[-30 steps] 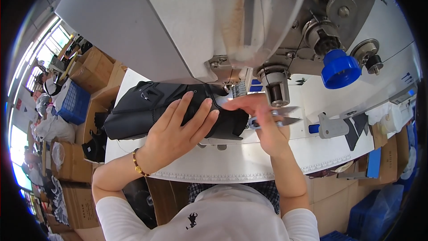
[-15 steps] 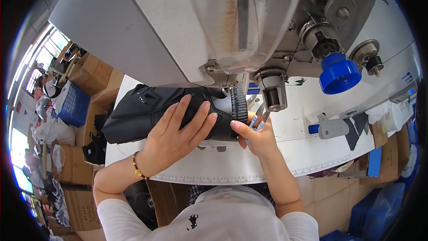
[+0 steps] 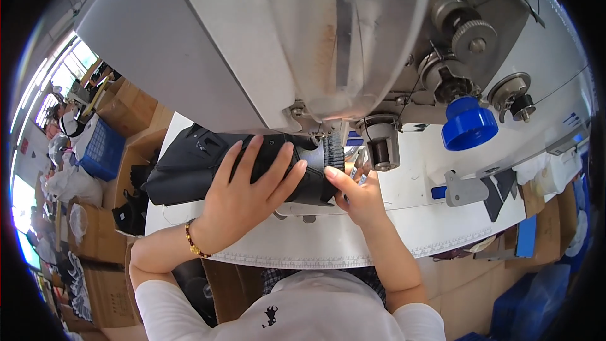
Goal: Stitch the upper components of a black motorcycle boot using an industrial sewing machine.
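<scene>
The black piece (image 3: 183, 177) is lying near the middle of the frame, a bit to the left, on the white table (image 3: 328, 237). Its right end, with a grey ribbed strip (image 3: 335, 151), is sitting below the big sewing machine (image 3: 145, 44). The left hand (image 3: 243, 188) is resting flat on the black piece, with its fingers spread apart. The right hand (image 3: 363, 199) is pinching the right end: its thumb is pressing on the edge and a finger is curling below. It is also carrying the scissors (image 3: 355, 175); I cannot tell how firmly, because fingers are hiding most of them.

With 1 hand doing 2 jobs, the scissors could be slipping, then poking the strip or scratching the black piece. The metal drum (image 3: 384, 145) is hanging close above the right hand in the frame, so the scissors could be bumping it. I am not making out the needle, but if the machine is running while fingers are sitting this near, it could be hurting them. If the left hand is pushing unevenly, the black piece could be twisting and the strip could be bunching up.
</scene>
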Demonstrator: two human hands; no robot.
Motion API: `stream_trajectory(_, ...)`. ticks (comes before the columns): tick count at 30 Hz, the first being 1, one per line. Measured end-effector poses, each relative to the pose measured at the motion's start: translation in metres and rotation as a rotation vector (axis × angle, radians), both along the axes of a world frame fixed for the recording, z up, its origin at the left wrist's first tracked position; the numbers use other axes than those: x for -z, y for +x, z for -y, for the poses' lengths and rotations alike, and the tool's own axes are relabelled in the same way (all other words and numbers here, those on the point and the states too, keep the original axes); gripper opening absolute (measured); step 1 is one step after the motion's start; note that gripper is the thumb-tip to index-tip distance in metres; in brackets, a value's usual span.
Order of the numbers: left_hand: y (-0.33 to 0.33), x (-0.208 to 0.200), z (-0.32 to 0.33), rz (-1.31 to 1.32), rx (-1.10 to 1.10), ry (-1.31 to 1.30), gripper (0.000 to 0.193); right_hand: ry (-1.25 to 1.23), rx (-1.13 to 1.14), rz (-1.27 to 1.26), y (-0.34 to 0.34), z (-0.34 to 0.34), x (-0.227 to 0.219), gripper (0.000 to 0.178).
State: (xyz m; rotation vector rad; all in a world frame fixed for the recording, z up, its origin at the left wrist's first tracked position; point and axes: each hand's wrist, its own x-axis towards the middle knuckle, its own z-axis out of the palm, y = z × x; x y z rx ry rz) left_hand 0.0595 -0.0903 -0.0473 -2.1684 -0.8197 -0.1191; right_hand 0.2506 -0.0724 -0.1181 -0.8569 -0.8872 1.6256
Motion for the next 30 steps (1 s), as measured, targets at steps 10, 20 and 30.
stream_trajectory(10, -0.005, 0.002, 0.0, -0.038, 0.104, -0.067, 0.045, 0.25, -0.114, -0.001, 0.0, 0.001, 0.012, 0.01)
stream_trajectory(20, 0.016, 0.001, 0.015, 0.015, 0.008, -0.068, 0.043, 0.203, -0.098, -0.051, 0.009, 0.001, 0.017, 0.015)
stream_trajectory(30, 0.026, 0.007, 0.02, 0.082, -0.069, -0.031, 0.039, 0.146, -0.103, -0.033, 0.016, -0.008, 0.037, 0.05)
